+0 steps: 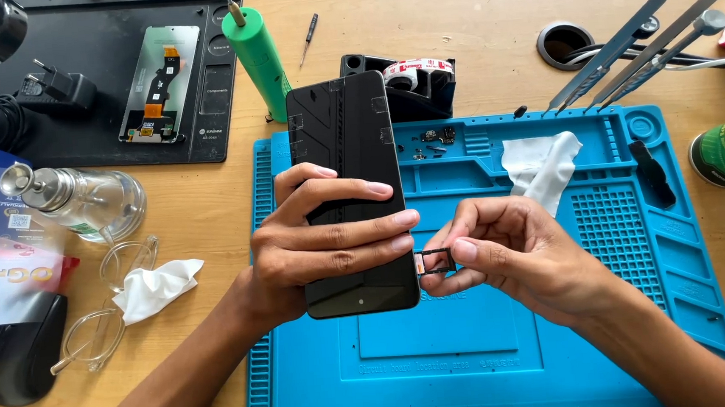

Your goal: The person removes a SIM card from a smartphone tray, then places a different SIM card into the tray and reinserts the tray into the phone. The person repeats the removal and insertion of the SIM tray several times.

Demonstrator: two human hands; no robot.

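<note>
Phone gripped in the left hand, right hand pinching the card tray at its side slot; next, it likely needs a straight, level push.

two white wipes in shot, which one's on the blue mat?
The white wipe crumpled at the top of the blue mat, right of the phone. The other wipe lies on bare wood by the clear glasses, off the mat.
</note>
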